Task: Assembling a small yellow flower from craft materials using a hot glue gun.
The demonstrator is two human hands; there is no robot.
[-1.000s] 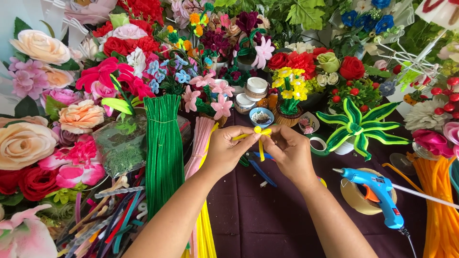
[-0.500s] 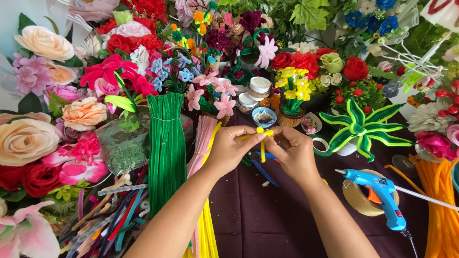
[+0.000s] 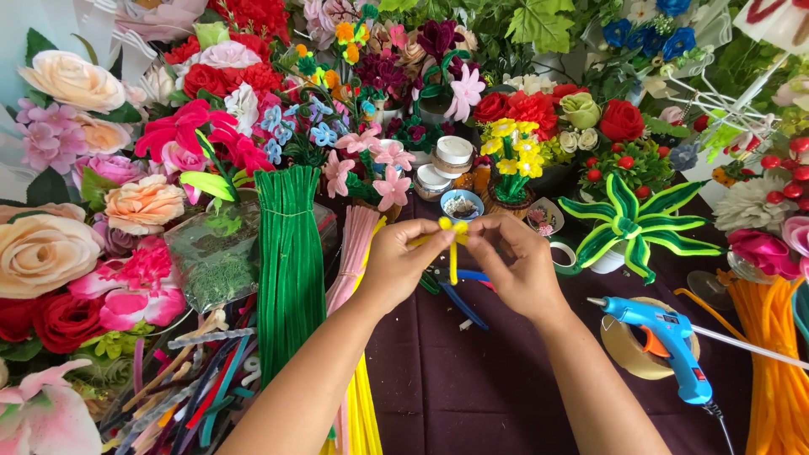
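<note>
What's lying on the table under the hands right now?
Under the left hand and right hand, which pinch a yellow pipe cleaner, blue-handled pliers lie on the dark purple cloth. The hands cover the tool's head.

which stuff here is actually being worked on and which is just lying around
In hand:
- yellow pipe cleaner
- left hand
- right hand

Lying about:
- glue gun
- tape roll
- green bundle
- pliers

head view, looking down, close over table (image 3: 472,396)
</note>
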